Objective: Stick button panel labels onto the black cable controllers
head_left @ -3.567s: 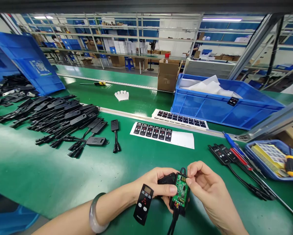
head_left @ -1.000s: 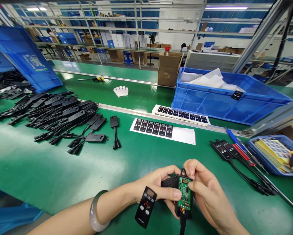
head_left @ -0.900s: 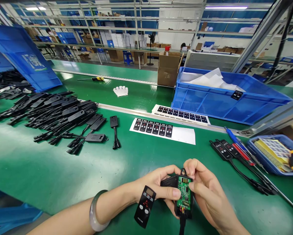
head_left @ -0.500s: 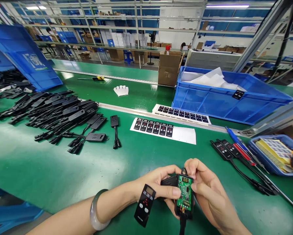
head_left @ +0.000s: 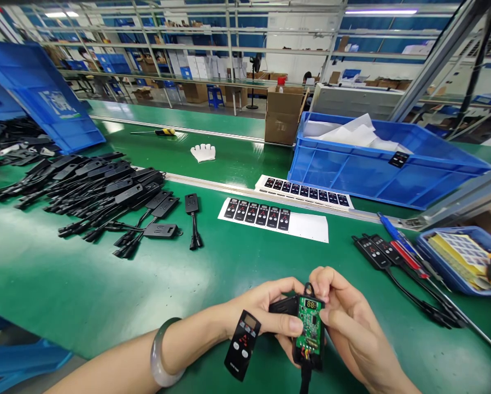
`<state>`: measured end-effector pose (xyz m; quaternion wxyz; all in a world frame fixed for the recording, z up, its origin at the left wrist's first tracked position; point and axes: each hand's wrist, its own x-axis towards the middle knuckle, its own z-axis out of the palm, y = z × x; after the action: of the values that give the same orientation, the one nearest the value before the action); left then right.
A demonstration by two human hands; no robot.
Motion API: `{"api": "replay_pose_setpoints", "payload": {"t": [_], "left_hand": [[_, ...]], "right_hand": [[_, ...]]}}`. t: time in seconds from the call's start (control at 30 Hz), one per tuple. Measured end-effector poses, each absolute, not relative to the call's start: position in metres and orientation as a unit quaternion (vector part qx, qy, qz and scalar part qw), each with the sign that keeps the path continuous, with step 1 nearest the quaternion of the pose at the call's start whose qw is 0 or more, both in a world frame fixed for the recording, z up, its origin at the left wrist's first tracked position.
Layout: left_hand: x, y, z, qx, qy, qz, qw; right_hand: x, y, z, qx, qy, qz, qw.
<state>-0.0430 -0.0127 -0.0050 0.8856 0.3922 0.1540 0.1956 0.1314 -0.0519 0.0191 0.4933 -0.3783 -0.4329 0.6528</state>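
My left hand is closed on a small black controller whose casing is open, with a green circuit board, a two-digit display and coloured wires showing. A black cover piece lies under the thumb of that hand, beside the case. Stuck near the left wrist is a black label with a clear window and two light buttons. My right hand pinches the controller's upper right edge by its hanging loop. From the case's lower end a black cable runs down out of view.
Many black cabled controllers are heaped at left. A label sheet lies ahead, near a large blue bin. At right are two labelled controllers, a red cutter and a small blue tray. A white glove lies farther back.
Almost nothing differs. Both hands keep the same hold on the controller, with only a very slight shift of the fingers.
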Motion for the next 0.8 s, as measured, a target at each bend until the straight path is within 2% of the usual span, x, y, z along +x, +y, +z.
{"api": "replay_pose_setpoints", "payload": {"t": [0.8], "left_hand": [[-0.0408, -0.0126, -0.0093, 0.396, 0.17, 0.201, 0.88]], "right_hand": [[0.1288, -0.0498, 0.0123, -0.42, -0.447, 0.624, 0.485]]}}
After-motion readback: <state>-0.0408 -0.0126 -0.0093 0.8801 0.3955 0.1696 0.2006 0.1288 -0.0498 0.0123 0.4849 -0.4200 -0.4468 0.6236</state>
